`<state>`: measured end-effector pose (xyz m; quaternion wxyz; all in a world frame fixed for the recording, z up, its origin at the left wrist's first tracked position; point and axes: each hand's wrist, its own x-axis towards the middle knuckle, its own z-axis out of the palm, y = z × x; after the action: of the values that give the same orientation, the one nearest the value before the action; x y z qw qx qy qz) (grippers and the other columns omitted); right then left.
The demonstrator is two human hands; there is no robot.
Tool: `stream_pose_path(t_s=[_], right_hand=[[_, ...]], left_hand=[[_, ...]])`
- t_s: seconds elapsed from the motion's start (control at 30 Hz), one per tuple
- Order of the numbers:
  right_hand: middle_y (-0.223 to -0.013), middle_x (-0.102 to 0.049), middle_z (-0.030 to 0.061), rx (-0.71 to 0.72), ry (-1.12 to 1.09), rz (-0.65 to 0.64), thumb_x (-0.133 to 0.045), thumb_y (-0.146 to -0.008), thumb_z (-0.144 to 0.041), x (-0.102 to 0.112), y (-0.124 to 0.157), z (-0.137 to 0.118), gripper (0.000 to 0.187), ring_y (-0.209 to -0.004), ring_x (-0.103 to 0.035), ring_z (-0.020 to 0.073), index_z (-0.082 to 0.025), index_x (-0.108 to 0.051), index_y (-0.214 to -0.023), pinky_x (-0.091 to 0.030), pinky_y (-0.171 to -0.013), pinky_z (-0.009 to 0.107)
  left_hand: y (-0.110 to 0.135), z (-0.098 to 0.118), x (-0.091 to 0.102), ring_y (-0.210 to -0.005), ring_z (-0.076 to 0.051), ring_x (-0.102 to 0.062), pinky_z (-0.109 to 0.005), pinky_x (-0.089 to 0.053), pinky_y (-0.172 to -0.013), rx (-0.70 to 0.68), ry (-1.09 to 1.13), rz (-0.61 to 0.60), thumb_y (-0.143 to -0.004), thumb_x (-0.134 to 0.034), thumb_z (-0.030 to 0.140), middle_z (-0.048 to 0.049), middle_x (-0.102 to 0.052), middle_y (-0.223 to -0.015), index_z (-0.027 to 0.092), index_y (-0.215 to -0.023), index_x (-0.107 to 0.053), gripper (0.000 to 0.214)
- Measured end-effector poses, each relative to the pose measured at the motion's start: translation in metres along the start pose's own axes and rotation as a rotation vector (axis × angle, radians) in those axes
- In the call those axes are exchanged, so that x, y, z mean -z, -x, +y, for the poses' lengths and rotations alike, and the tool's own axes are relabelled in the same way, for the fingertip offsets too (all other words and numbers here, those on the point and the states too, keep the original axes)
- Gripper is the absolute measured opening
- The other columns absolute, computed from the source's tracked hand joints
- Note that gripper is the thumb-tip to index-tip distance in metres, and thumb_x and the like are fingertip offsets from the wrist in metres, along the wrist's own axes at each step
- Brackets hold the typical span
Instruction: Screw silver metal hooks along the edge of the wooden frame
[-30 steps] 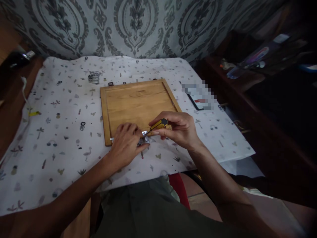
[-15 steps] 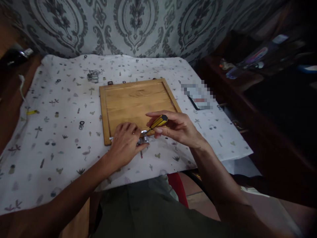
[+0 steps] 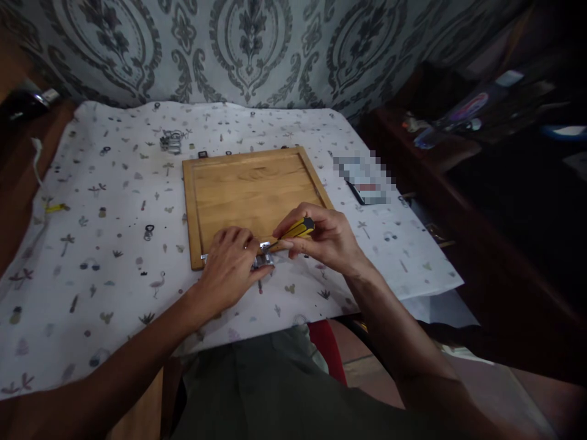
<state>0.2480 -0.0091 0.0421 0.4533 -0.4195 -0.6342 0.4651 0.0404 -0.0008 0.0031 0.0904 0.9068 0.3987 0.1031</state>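
A framed wooden panel lies flat on the patterned tablecloth. At its near edge is a shiny metal hinge, partly covered by my left hand. The fingers of that hand curl over the frame's edge, with the thumb below, pressing the hinge against the wood. My right hand pinches a small yellow-and-black screwdriver by its handle. Its shaft slants down to the left, and the tip is at the hinge, though I cannot make out a screw there.
More metal hinges lie on the tablecloth beyond the panel's far left corner. To the right rests a phone, partly blurred out. A clear plastic bottle lies on dark furniture at right. A patterned curtain hangs behind.
My right fingers have closed in around the screwdriver, whose handle now tilts lower and slightly right. My left hand stays on the hinge, and the panel keeps its place.
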Motion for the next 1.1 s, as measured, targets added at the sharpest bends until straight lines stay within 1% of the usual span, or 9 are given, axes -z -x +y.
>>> stream_pose_path(t_s=[0.1,0.17,0.23,0.3,0.5,0.6,0.7,0.83,1.1], right_hand=[[-0.093,-0.074,0.0035,-0.019,-0.077,-0.066,-0.085,-0.08,-0.039,0.005,0.001,-0.001,0.034,-0.066,-0.068,0.0094,-0.017,-0.075,-0.104,-0.061,-0.059,0.021],[-0.097,-0.074,0.004,-0.012,-0.099,-0.095,-0.082,-0.085,-0.037,0.006,0.002,-0.001,0.03,-0.067,-0.07,0.0091,-0.018,-0.076,-0.107,-0.061,-0.062,0.022],[-0.094,-0.074,0.0038,0.014,-0.086,-0.089,-0.08,-0.086,-0.037,0.006,0.002,-0.001,0.023,-0.063,-0.069,0.0084,-0.018,-0.078,-0.099,-0.059,-0.058,0.021],[-0.091,-0.075,0.0039,0.044,-0.049,-0.064,-0.082,-0.084,-0.037,0.006,0.002,0.0,0.022,-0.059,-0.067,0.0081,-0.017,-0.078,-0.09,-0.057,-0.054,0.02],[-0.073,-0.07,0.0012,0.129,0.144,0.047,-0.086,-0.077,-0.048,0.0,0.0,0.0,0.033,-0.055,-0.062,0.0098,-0.017,-0.076,-0.08,-0.05,-0.05,0.023],[-0.068,-0.066,0.0001,0.187,0.218,0.081,-0.085,-0.076,-0.054,-0.004,0.0,0.001,0.038,-0.056,-0.059,0.01,-0.018,-0.072,-0.074,-0.046,-0.05,0.024],[-0.066,-0.064,-0.0009,0.224,0.262,0.092,-0.083,-0.078,-0.055,-0.006,-0.001,0.002,0.039,-0.056,-0.057,0.0097,-0.019,-0.07,-0.072,-0.045,-0.051,0.024],[-0.065,-0.062,-0.0015,0.221,0.283,0.106,-0.082,-0.079,-0.055,-0.007,0.0,0.004,0.039,-0.055,-0.056,0.0098,-0.019,-0.069,-0.072,-0.044,-0.052,0.025],[-0.067,-0.062,-0.0018,0.228,0.251,0.1,-0.083,-0.082,-0.047,-0.008,0.002,0.006,0.032,-0.056,-0.056,0.0096,-0.019,-0.069,-0.074,-0.043,-0.052,0.025]], left_hand=[[0.0,0.0,0.001,-0.109,-0.033,-0.057,-0.051,-0.046,-0.096,0.005,0.01,0.002,-0.094,-0.068,0.046,-0.0105,-0.065,-0.109,0.019,-0.11,-0.07,0.032],[0.0,0.0,0.001,-0.109,-0.033,-0.057,-0.051,-0.047,-0.095,-0.004,-0.005,0.006,-0.093,-0.069,0.047,-0.0107,-0.065,-0.11,0.018,-0.109,-0.069,0.033],[0.0,-0.001,0.001,-0.108,-0.033,-0.058,-0.05,-0.047,-0.095,-0.012,-0.022,0.006,-0.092,-0.071,0.047,-0.0107,-0.066,-0.108,0.017,-0.108,-0.07,0.035],[0.0,-0.001,0.0,-0.107,-0.033,-0.058,-0.049,-0.047,-0.094,-0.015,-0.026,0.008,-0.092,-0.071,0.047,-0.0104,-0.066,-0.108,0.016,-0.108,-0.07,0.035],[0.001,0.0,0.0,-0.108,-0.033,-0.058,-0.049,-0.047,-0.094,-0.01,-0.006,0.031,-0.093,-0.07,0.046,-0.0105,-0.067,-0.109,0.018,-0.106,-0.07,0.031],[0.0,0.0,0.0,-0.107,-0.032,-0.058,-0.049,-0.047,-0.094,-0.01,-0.022,0.032,-0.093,-0.07,0.047,-0.0097,-0.067,-0.109,0.018,-0.107,-0.07,0.032],[0.0,0.0,0.001,-0.107,-0.032,-0.058,-0.049,-0.048,-0.094,-0.012,-0.024,0.033,-0.093,-0.071,0.047,-0.0099,-0.068,-0.109,0.018,-0.108,-0.07,0.033],[0.0,0.0,0.001,-0.107,-0.032,-0.06,-0.049,-0.048,-0.094,-0.013,-0.04,0.022,-0.092,-0.072,0.047,-0.0101,-0.069,-0.11,0.017,-0.109,-0.07,0.034],[0.0,0.001,0.002,-0.108,-0.032,-0.06,-0.048,-0.048,-0.095,-0.011,-0.06,0.014,-0.091,-0.073,0.047,-0.0095,-0.068,-0.111,0.018,-0.108,-0.069,0.034]])
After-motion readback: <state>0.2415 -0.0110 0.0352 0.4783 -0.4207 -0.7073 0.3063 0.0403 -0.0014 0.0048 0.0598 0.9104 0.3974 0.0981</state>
